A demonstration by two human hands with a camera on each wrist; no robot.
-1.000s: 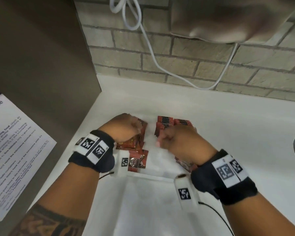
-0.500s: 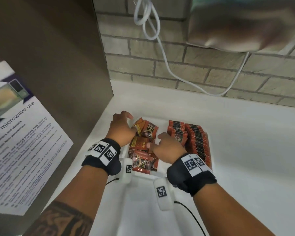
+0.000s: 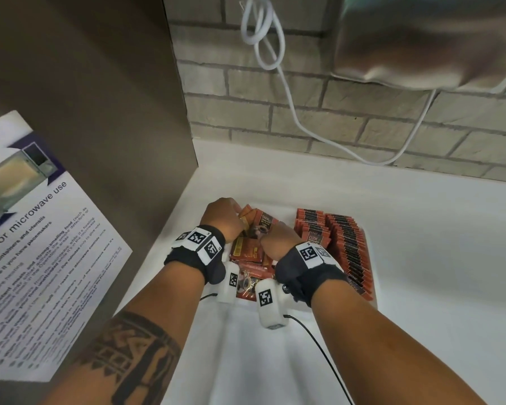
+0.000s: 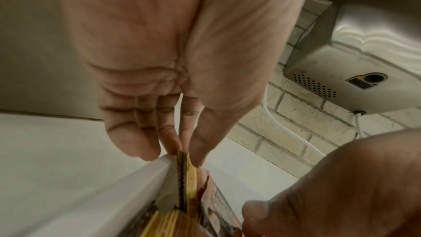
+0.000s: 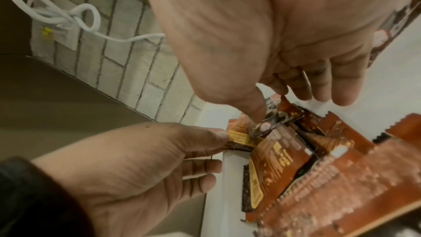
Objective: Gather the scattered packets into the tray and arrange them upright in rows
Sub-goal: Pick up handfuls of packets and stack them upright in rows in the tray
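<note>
Both hands in the left side of the tray

Right now I have both hands down over the white tray on the white counter; my left hand is at its far left corner, thumb and fingers closed in a pinch on the top edge of a packet standing against the tray wall; the left wrist view shows that packet edge-on, yellow and brown, with the fingertips meeting on it. My right hand is just beside it, thumb and forefinger nipping another packet from the loose heap; the other fingers hang relaxed above. That heap lies jumbled in the tray's left part, some packets flat, some tilted; I cannot tell how many. To the right, inside the same tray, two rows of packets stand upright, packed close, running from the far wall toward me.

Beside the tray on the left rises a brown panel carrying a notice about microwave use; behind the counter is a brick wall with a white cable looped on it; a metal dispenser hangs at upper right.
</note>
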